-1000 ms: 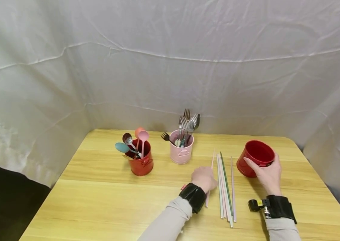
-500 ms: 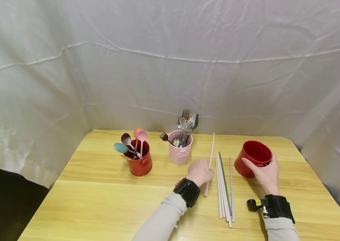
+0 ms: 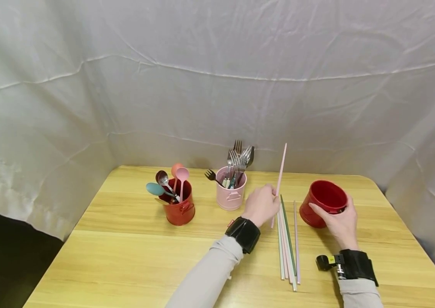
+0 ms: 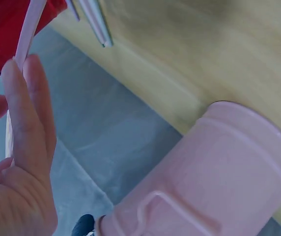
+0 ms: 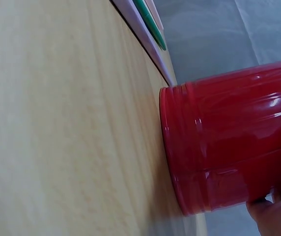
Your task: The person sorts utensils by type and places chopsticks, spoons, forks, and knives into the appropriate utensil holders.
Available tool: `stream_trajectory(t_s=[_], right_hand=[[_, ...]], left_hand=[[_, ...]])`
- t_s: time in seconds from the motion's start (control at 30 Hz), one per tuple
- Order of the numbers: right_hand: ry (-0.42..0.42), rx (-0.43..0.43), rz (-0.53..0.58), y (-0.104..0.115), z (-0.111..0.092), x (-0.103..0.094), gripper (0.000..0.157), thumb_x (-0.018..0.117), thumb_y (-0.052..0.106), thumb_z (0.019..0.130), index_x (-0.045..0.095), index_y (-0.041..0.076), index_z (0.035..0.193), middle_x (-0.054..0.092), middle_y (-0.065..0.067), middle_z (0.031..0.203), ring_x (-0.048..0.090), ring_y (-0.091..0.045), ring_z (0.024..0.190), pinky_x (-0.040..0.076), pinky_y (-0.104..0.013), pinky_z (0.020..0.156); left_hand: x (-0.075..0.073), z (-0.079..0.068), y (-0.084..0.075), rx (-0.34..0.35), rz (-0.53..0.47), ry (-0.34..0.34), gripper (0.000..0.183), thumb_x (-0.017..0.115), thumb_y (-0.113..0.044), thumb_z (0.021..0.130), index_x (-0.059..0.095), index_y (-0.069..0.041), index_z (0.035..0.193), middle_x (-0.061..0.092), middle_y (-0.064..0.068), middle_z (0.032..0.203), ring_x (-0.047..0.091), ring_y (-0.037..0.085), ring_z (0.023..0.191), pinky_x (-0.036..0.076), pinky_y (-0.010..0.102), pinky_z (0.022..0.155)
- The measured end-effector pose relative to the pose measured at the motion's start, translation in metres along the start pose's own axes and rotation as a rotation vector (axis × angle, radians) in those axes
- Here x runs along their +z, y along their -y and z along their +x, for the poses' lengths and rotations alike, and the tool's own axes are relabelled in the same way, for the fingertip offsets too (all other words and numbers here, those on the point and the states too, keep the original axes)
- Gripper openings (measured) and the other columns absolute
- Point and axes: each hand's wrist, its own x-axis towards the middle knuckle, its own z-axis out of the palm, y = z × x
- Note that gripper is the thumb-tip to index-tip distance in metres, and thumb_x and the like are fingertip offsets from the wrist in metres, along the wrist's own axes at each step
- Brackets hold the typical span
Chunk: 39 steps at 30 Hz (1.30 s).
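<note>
My left hand [image 3: 261, 205] pinches a pink chopstick [image 3: 281, 171], which stands tilted with its far end up in front of the curtain. In the left wrist view the chopstick [image 4: 30, 29] runs up between the fingers of that hand [image 4: 27, 132]. With thumb and fingers apart, my right hand [image 3: 342, 224] grips the rim of a red metal bucket [image 3: 312, 209] at the right; no utensils show inside it. The right wrist view shows this bucket's side [image 5: 224, 142], its base close to the tabletop. Several chopsticks [image 3: 285, 248], white, pink, green and lilac, lie between the hands.
A pink bucket [image 3: 229, 199] with several forks and other cutlery stands left of my left hand. Farther left is another red bucket [image 3: 180, 214] holding several spoons [image 3: 182, 173]. A grey curtain [image 3: 217, 107] hangs behind the wooden table [image 3: 125, 256].
My left hand has lifted the pink chopstick off the table and moved it away from me, then slightly right, its far end rising. The right hand has stayed on the red bucket.
</note>
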Motion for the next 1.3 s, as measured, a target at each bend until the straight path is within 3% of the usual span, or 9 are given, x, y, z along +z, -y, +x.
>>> stream_trajectory(t_s=[0.2,0.53,0.73,1.1,1.3], right_hand=[[0.037,-0.036,-0.006,-0.003,0.000,-0.001,0.088,0.084,0.028,0.082,0.034,0.022,0.155,0.047,-0.009,0.151,0.042,-0.011,0.125,0.042,-0.018,0.093],[0.107,-0.083,-0.024,-0.004,0.001,-0.002,0.087,0.084,0.027,0.082,0.036,0.013,0.153,0.049,-0.016,0.147,0.045,-0.009,0.119,0.040,-0.012,0.088],[0.146,-0.097,-0.035,-0.005,0.003,-0.003,0.089,0.083,0.025,0.084,0.032,0.013,0.156,0.047,-0.017,0.150,0.044,-0.008,0.120,0.039,-0.009,0.087],[0.157,-0.110,0.001,-0.005,0.004,-0.004,0.090,0.083,0.019,0.083,0.030,0.011,0.156,0.046,-0.017,0.149,0.044,-0.010,0.121,0.039,-0.008,0.088],[0.168,-0.113,0.003,-0.006,0.003,-0.004,0.090,0.082,0.019,0.084,0.029,0.012,0.157,0.044,-0.017,0.150,0.043,-0.008,0.121,0.039,-0.008,0.087]], left_hand=[[-0.008,0.006,-0.012,0.063,-0.057,-0.047,0.013,0.063,-0.023,0.096,0.066,-0.015,0.107,0.074,-0.005,0.086,0.062,0.006,0.068,0.044,0.018,0.060],[-0.017,0.016,-0.038,0.252,-0.184,-0.155,0.016,0.058,-0.025,0.102,0.063,-0.016,0.115,0.077,-0.002,0.106,0.073,0.003,0.084,0.049,0.010,0.074],[-0.019,0.019,-0.053,0.339,-0.172,-0.219,0.018,0.060,-0.025,0.102,0.064,-0.016,0.117,0.078,-0.004,0.110,0.075,0.005,0.090,0.050,0.007,0.076],[0.009,0.020,-0.065,0.315,-0.036,-0.152,0.016,0.061,-0.031,0.101,0.066,-0.024,0.114,0.077,-0.013,0.108,0.071,-0.001,0.091,0.044,0.007,0.075],[0.015,0.020,-0.064,0.273,0.009,-0.102,0.020,0.062,-0.034,0.100,0.068,-0.024,0.116,0.078,-0.013,0.105,0.071,-0.001,0.091,0.044,0.007,0.070]])
